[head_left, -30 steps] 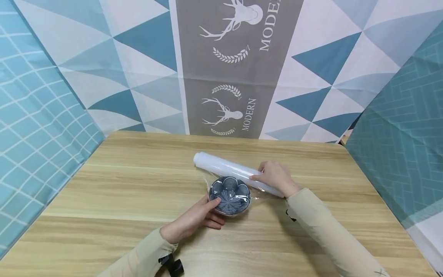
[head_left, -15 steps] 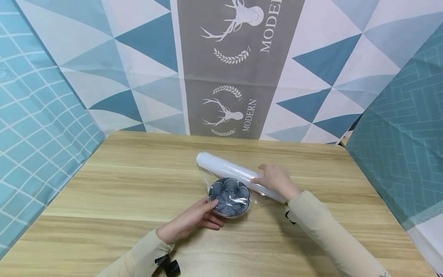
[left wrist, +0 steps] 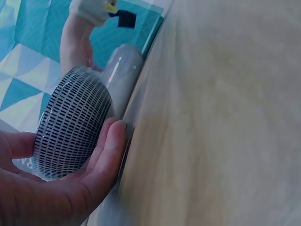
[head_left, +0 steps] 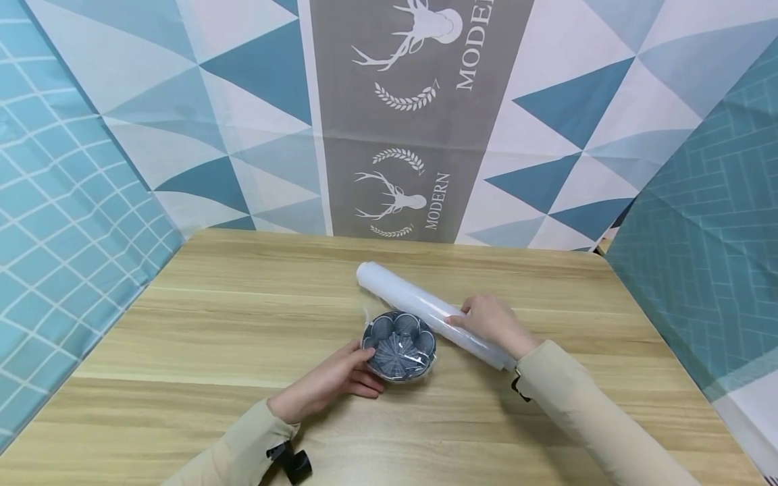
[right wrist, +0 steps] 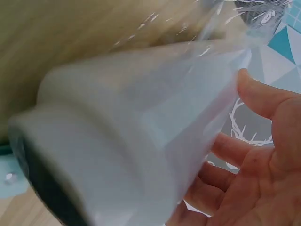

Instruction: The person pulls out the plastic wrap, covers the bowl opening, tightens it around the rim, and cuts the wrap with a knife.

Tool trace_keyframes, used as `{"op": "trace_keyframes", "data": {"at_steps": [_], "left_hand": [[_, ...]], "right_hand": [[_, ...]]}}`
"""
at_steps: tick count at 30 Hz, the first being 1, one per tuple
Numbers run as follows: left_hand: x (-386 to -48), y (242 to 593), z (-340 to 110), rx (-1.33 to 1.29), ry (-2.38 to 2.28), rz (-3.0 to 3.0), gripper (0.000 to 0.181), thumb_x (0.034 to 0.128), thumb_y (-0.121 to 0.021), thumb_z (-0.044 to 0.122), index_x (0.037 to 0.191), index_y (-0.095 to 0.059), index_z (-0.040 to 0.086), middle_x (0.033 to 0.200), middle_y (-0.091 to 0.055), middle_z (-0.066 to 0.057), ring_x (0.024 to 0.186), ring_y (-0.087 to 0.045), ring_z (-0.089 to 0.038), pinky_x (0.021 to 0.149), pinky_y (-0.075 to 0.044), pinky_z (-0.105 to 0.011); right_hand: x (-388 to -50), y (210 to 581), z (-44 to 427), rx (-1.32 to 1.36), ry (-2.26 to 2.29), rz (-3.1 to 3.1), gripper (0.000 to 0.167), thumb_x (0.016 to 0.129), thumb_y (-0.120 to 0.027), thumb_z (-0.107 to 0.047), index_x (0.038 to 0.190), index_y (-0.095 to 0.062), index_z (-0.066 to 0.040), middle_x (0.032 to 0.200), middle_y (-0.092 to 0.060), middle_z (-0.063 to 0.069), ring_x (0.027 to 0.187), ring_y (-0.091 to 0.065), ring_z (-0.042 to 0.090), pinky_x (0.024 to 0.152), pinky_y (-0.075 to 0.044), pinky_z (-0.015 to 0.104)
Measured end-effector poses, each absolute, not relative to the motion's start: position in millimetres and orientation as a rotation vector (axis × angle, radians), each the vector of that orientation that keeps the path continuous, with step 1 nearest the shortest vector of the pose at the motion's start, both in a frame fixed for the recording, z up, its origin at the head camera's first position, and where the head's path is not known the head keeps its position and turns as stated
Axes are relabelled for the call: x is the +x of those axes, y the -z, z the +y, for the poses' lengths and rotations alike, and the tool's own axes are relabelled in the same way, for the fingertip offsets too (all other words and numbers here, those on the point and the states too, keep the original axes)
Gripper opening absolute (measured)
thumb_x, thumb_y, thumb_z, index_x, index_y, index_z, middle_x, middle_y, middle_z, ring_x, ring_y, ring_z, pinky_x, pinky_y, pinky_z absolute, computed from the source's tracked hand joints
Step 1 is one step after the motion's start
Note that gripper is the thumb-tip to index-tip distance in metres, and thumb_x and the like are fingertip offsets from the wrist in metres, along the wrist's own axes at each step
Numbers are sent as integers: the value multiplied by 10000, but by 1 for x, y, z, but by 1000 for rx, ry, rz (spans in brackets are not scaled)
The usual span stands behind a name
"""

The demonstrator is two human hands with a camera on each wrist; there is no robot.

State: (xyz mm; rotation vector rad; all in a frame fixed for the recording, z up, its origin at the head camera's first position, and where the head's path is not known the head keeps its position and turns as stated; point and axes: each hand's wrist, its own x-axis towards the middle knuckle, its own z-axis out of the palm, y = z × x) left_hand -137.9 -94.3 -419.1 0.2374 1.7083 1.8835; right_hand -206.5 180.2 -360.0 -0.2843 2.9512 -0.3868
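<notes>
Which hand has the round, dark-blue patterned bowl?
The left hand, its thumb at the bowl rim and fingers beneath; the right hand instead holds the white, cylindrical plastic-film roll.

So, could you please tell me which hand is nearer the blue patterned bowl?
Left. The left hand holds the blue patterned bowl; the right hand is to the bowl's right, on the cling film roll.

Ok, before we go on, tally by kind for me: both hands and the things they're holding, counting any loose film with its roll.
Bowls: 1, the dark patterned bowl
Rolls: 1, the roll of film
Hands: 2, the left hand on the bowl and the right hand on the roll
Total: 4
</notes>
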Motion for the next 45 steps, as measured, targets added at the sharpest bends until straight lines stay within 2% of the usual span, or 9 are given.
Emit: {"op": "trace_keyframes", "data": {"at_steps": [7,14,21,28,35,40,45], "left_hand": [[-147,416,-101,220,-1863,1762,535,961,-382,285,1290,-252,-116,905,-641,-185,780,-654,-261,737,-541,-404],[-161,414,-112,259,-1817,1753,548,970,-373,300,1304,-253,-118,938,-621,-208,771,-652,-257,752,-534,-417],[-170,413,-120,301,-1785,1784,573,977,-346,312,1322,-238,-132,948,-617,-189,768,-638,-194,768,-533,-398],[-181,410,-122,270,-1748,1912,562,981,-329,308,1294,-287,-156,921,-619,-215,748,-634,-179,753,-538,-385],[-189,411,-122,223,-1747,2026,539,983,-326,289,1262,-340,-172,798,-621,-112,647,-603,-132,683,-550,-344],[-195,414,-122,192,-1728,2098,512,986,-318,287,1222,-407,-158,716,-599,-52,582,-581,-112,613,-546,-301],[-201,414,-123,170,-1697,2160,509,991,-297,300,1219,-436,-134,716,-600,-53,581,-575,-109,595,-537,-293]], "right_hand": [[-197,360,186,-242,420,2911,440,820,-591,-475,882,-662,-45,789,-633,51,634,-528,154,536,-424,271],[-188,363,187,-241,395,2875,453,849,-536,-495,857,-605,-48,717,-582,37,610,-513,159,534,-415,282],[-176,365,184,-187,438,2840,486,867,-497,-509,853,-560,-28,676,-537,48,582,-512,162,477,-416,271],[-164,368,180,-165,536,2873,458,865,-503,-503,693,-500,-79,621,-493,40,546,-468,154,469,-379,266],[-150,375,172,-160,515,2898,494,891,-452,-504,602,-478,-103,570,-481,33,511,-468,151,472,-378,266],[-143,378,169,-149,546,2922,489,899,-441,-494,604,-464,-105,560,-470,30,513,-457,153,482,-378,272],[-136,380,167,-80,710,2829,498,877,-450,-542,717,-523,-76,599,-518,39,482,-507,156,461,-414,279]]}}
